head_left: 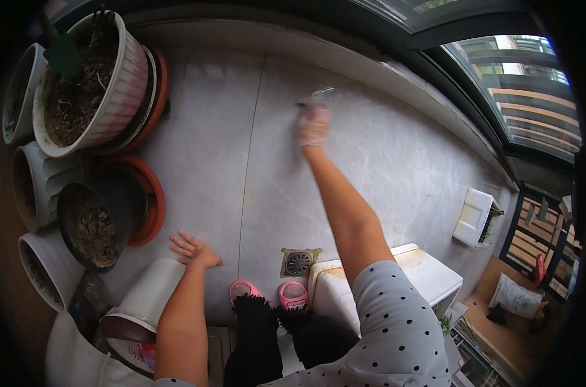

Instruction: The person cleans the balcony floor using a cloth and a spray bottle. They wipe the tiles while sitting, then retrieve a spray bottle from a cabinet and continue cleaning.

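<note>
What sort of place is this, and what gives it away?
Probably an enclosed balcony: a white pot of soil stands among others at the left, a drain is set in the grey floor, and a window looks outdoors.

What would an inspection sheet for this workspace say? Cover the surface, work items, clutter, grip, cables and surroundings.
Surface: grey floor, seamed; drain by the pink slippers.
Work items: small dark shape at the right hand, too blurred to identify.
Clutter: fluted pot with soil and green trowel, black pot, both at left; white box right of the drain.
Grip: left hand palm down, fingers spread, apparently on the floor; right hand clear-gloved, blurred, hold unclear.
Cables: nothing seen.
Surroundings: window upper right, planter below it, sack at lower right.
</note>
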`<state>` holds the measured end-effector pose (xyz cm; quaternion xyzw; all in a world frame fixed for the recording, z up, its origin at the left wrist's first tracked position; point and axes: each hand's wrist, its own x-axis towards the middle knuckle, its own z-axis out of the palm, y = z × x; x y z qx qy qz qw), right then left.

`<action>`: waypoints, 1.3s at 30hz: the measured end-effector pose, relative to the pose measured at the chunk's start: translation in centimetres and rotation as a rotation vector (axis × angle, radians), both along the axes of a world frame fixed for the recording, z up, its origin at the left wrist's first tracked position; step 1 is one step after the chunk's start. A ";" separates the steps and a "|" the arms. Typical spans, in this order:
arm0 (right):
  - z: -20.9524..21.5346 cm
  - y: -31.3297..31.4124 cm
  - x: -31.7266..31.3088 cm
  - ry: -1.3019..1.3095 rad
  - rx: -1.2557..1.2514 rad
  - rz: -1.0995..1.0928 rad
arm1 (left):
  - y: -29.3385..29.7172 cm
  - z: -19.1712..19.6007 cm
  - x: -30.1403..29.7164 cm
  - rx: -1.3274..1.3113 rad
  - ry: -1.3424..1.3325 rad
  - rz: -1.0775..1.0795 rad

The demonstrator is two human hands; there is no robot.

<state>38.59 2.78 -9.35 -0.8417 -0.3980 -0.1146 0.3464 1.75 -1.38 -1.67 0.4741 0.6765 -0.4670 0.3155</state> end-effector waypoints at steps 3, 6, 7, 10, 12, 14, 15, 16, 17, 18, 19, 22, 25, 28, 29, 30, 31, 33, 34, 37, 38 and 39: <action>0.9 2.3 -9.6 0.258 -0.077 0.328 | 0.0 0.0 -0.7 0.010 -0.007 0.014; 4.5 -1.8 -10.0 0.334 -0.225 0.729 | 0.1 0.0 -1.3 0.016 -0.010 0.023; 3.2 -4.5 -7.7 0.278 -0.169 0.664 | 0.1 0.1 -0.9 0.016 -0.022 0.015; 2.6 -10.1 -0.2 0.198 -0.150 0.252 | 0.0 0.4 -1.5 0.020 -0.011 0.024; 1.5 -13.2 6.6 0.040 -0.259 -0.094 | 0.0 0.2 -0.9 0.027 -0.031 0.014; 1.2 -11.2 10.0 0.099 -0.281 -0.420 | -0.1 -0.2 -0.8 0.041 -0.026 0.009; 1.5 -9.1 10.8 0.185 -0.279 -0.567 | 0.1 -0.1 -1.0 0.036 -0.010 0.008; 2.1 -7.0 11.1 0.368 -0.200 -0.562 | 0.1 0.1 -1.1 0.026 0.007 0.010; 3.0 -4.7 11.3 0.545 -0.116 -0.553 | 0.2 0.2 -1.1 0.019 0.017 0.012; 3.5 -3.0 11.8 0.714 -0.028 -0.545 | 0.4 0.3 -1.0 0.018 0.017 0.017; 3.0 -2.4 12.6 0.531 0.023 -0.374 | 0.4 0.4 -0.5 0.008 0.011 0.016; 0.5 1.4 9.1 0.376 -0.047 -0.073 | 0.3 0.2 -0.4 -0.011 0.027 0.004; 1.0 1.5 0.5 0.178 -0.016 0.396 | 0.3 -0.1 -0.6 -0.002 0.017 0.008; 3.7 -3.8 -0.9 0.204 -0.173 0.588 | 0.0 -0.8 -1.8 0.020 0.017 0.013; 4.1 -5.4 0.3 0.199 -0.243 0.627 | -0.3 -0.9 -1.9 0.028 0.024 0.017; 4.5 -6.3 1.5 0.479 -0.183 0.506 | -0.5 -0.9 -2.1 0.030 0.022 0.022; 4.4 -7.2 3.1 0.465 -0.176 0.386 | -0.4 -0.9 -2.0 0.035 0.015 0.022; 3.2 -7.8 6.9 0.158 -0.212 0.167 | -0.4 -1.0 -1.8 0.046 0.006 0.022; 2.7 -6.9 8.5 0.098 -0.240 0.074 | -0.4 -1.1 -1.7 0.056 0.008 0.027; 1.7 -5.3 14.5 0.170 -0.271 -0.196 | -0.3 -0.7 -0.8 0.042 -0.024 0.036; 1.4 -4.7 15.8 0.242 -0.263 -0.276 | 0.0 -0.5 -0.6 0.038 -0.035 0.043; 1.7 -3.3 15.7 0.389 -0.258 -0.367 | -0.2 -0.6 -1.0 0.057 -0.037 0.038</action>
